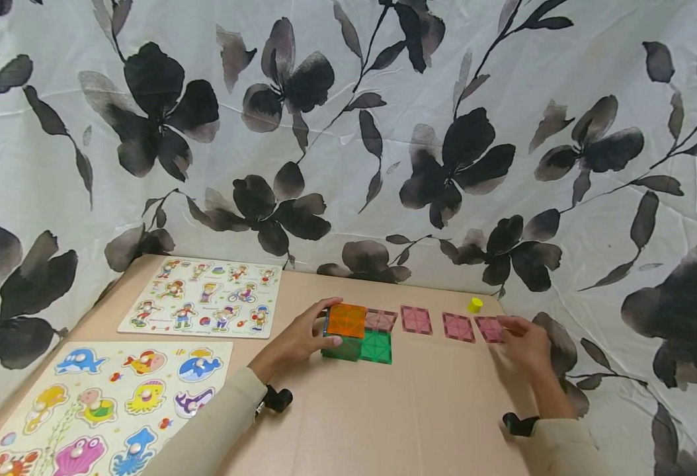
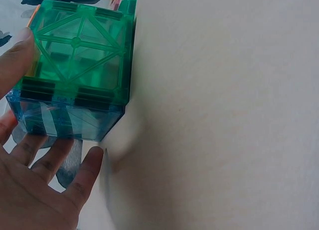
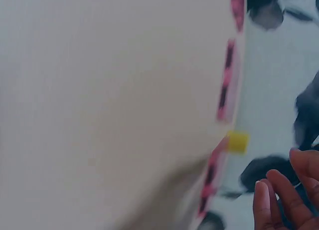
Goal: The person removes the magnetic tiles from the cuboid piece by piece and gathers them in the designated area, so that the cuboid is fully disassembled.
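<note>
Orange, green and blue, a cube stands on the worktop at the lower centre of the frame, pinched by the left hand. Lower right, the right hand reaches the endmost pink tile; whether it pinches it, I cannot tell.

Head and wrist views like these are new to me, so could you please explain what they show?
There is no machine, just someone working bare-handed. The wide picture comes from a camera on the head, looking forward and down; the others come from each wrist. On the table lie two picture boards, pink tiles and a yellow piece. The left hand holds a see-through cube with orange, green and blue faces; a green tile lies beside it. The right hand is at the rightmost pink tile, but any grip is unclear.
</note>
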### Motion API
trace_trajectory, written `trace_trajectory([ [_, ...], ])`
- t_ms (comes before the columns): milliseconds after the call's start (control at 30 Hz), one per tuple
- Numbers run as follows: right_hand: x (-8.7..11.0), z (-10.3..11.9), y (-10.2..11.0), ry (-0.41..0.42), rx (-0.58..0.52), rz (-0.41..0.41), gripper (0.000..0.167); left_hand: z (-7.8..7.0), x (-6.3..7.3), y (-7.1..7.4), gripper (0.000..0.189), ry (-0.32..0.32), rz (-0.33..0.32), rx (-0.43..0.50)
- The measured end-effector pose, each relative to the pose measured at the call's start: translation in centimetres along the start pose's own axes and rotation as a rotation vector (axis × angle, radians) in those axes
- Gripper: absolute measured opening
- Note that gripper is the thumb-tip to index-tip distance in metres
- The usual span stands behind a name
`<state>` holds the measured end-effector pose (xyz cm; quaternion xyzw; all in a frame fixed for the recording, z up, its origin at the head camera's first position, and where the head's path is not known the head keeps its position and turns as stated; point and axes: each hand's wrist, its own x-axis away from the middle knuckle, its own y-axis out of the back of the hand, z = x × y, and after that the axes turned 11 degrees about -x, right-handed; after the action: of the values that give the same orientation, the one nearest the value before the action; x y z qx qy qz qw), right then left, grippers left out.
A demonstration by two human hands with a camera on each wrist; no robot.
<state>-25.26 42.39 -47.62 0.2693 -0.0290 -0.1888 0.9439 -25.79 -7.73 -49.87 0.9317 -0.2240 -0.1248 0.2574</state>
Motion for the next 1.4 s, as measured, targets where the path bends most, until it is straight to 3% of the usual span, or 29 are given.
trace_trajectory([
  [333,3.0,5.0,-3.6,0.221,0.003,0.101,0.034,-0.3,0.1,0.1,0.081,0.012,0.0,0.005],
  [633,4.6,7.9,-7.7,0.404,0.006,0.16,0.033,0.0,0.0,-0.1,0.081,-0.002,-0.001,0.004],
  [1033,5.8,9.8,-11.6,0.405,0.0,0.272,0.034,-0.2,0.1,0.0,0.079,0.004,-0.005,0.002],
  [1400,5.6,10.5,-14.8,0.461,0.03,0.372,0.021,-0.3,0.0,0.0,0.08,0.018,-0.004,-0.014],
])
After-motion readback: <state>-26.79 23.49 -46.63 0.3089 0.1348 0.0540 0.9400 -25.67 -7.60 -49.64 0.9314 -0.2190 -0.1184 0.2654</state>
